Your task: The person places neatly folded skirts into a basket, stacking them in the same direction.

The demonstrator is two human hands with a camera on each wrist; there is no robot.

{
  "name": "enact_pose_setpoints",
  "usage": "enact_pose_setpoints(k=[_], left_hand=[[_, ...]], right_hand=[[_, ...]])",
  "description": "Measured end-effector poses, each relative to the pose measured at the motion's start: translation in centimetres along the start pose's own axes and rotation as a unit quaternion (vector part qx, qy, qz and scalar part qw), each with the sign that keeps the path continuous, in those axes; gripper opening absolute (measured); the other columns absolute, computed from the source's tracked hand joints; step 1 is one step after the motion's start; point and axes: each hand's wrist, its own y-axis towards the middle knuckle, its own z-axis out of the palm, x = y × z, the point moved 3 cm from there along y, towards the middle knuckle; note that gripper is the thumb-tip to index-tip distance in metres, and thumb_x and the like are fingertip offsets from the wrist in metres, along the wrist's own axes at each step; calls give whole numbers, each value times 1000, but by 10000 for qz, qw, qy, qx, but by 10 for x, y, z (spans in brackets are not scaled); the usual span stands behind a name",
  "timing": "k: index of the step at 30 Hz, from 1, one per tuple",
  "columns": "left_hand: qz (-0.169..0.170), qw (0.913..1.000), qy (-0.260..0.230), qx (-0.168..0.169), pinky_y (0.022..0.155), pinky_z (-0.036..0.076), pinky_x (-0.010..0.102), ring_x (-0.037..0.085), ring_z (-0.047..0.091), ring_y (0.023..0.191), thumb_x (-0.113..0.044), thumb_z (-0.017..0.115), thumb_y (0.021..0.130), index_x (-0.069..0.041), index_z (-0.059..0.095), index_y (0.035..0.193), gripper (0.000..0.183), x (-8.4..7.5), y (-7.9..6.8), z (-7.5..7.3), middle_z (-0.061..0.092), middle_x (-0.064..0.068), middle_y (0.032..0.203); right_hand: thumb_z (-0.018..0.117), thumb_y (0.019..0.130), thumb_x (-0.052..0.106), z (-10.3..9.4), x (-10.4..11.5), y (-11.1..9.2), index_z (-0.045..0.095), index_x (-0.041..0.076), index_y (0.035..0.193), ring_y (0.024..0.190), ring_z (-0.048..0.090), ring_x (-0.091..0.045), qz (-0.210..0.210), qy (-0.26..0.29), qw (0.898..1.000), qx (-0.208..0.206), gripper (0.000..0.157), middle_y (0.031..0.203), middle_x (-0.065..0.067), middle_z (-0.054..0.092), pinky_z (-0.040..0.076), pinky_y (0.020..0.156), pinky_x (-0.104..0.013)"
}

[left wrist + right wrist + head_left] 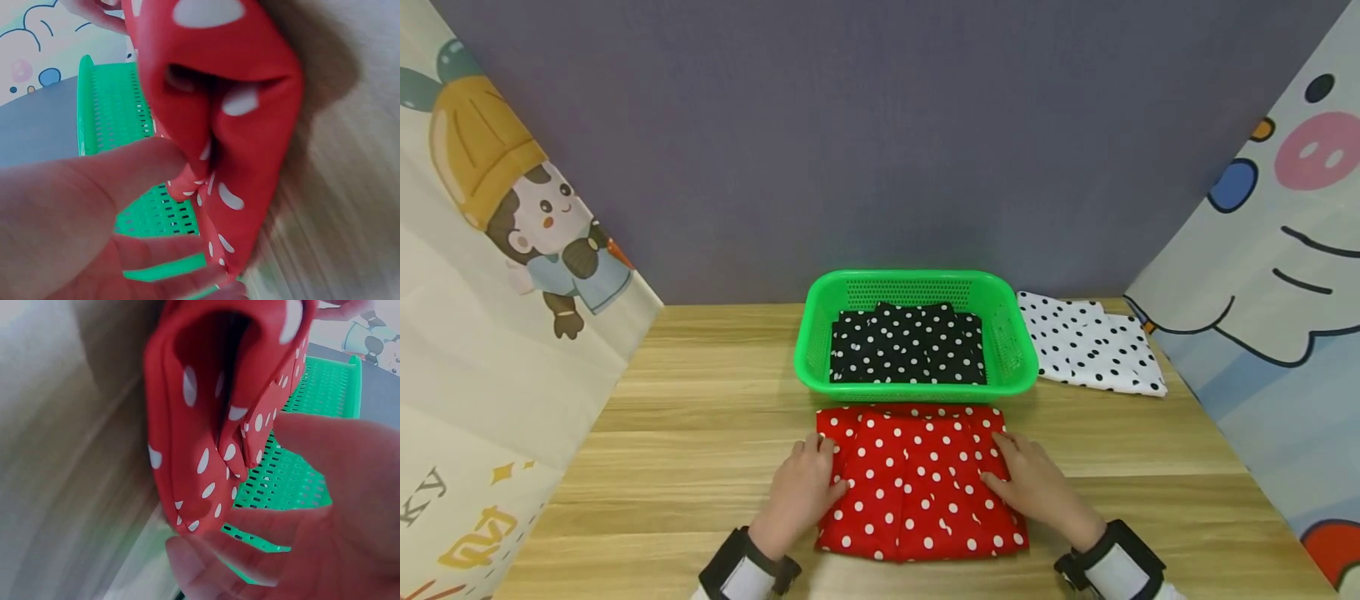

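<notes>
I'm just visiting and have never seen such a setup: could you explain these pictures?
No robot here: you see a person's bare left hand and right hand. The wide picture is taken from the head, looking down; the close-ups from each wrist. On the table lie a red spotted cloth, a green basket with a black spotted cloth inside and, to its right, a white spotted cloth. Each hand touches one side of the red spotted cloth; nothing looks firmly gripped.

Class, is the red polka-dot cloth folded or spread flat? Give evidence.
Folded: in both wrist views, the red cloth shows layers doubled over at its side.
</notes>
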Motion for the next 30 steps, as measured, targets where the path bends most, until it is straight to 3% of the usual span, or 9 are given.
enact_pose_setpoints(k=[10,19,30], left_hand=[[-675,9970,-199,315,53,48,31,21,49,69,-29,83,65,8,58,102,58,-6,7,-2,52,15,83],[-919,9940,-360,479,50,47,31,22,50,61,-23,83,64,10,57,106,59,-12,10,2,49,18,84],[-620,9963,-588,4,49,46,33,24,53,58,-7,77,66,8,53,93,40,-19,10,8,48,15,79]], right_hand=[[72,77,31,1,1,8,45,-7,128,89,56,-30,445,99,9987,242,70,113,-22,49,54,71,-43],[74,75,30,1,0,10,41,-10,129,85,55,-27,490,306,9977,348,75,109,-21,46,54,68,-42],[75,74,16,9,1,13,40,-10,128,88,54,-27,332,492,9979,248,68,108,-19,45,55,70,-41]])
